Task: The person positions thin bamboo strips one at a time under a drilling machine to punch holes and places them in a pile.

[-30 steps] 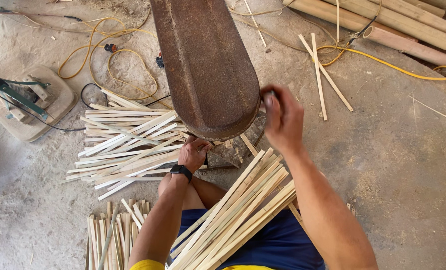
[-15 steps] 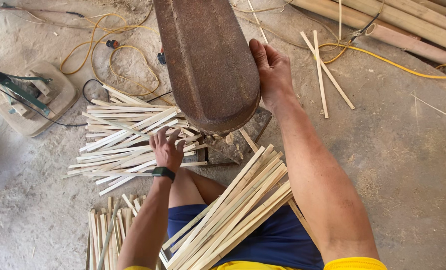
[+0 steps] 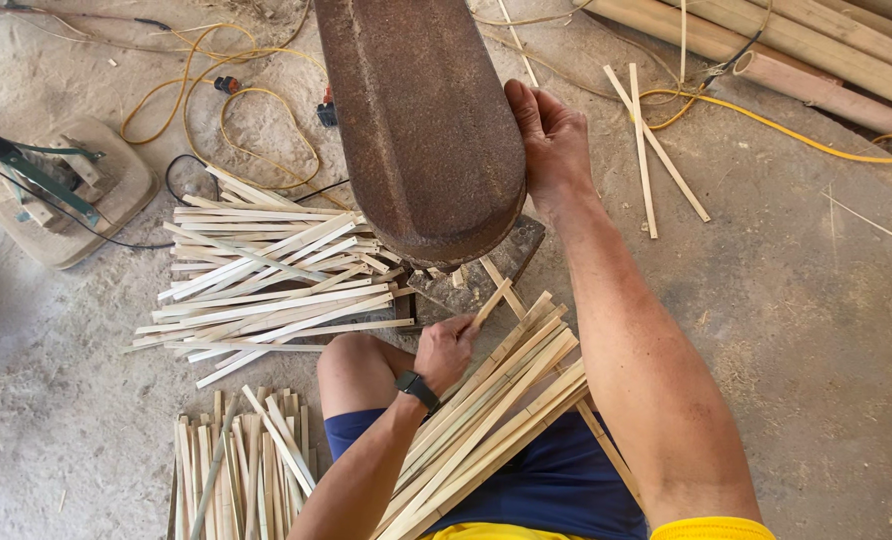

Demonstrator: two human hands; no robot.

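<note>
A person seated on a dusty floor works at a rusty metal housing (image 3: 421,120), with a bundle of bamboo strips (image 3: 486,420) lying across the lap. Since half a second ago, the left hand (image 3: 446,350) has left the heap of cut strips (image 3: 266,280) beside the housing and drawn back to the near end of the bundle, just below the housing's rounded tip. Its fingers are now closed narrowly around a single bamboo strip (image 3: 490,303), which slants up out of the fist toward the housing. The right hand (image 3: 551,135) is pressed flat against the housing's right flank as before, fingers together and extended, gripping nothing. Another stack of strips (image 3: 241,460) lies below the heap, by the left knee. A yellow cable (image 3: 766,120) runs across the floor to the right of the housing.
</note>
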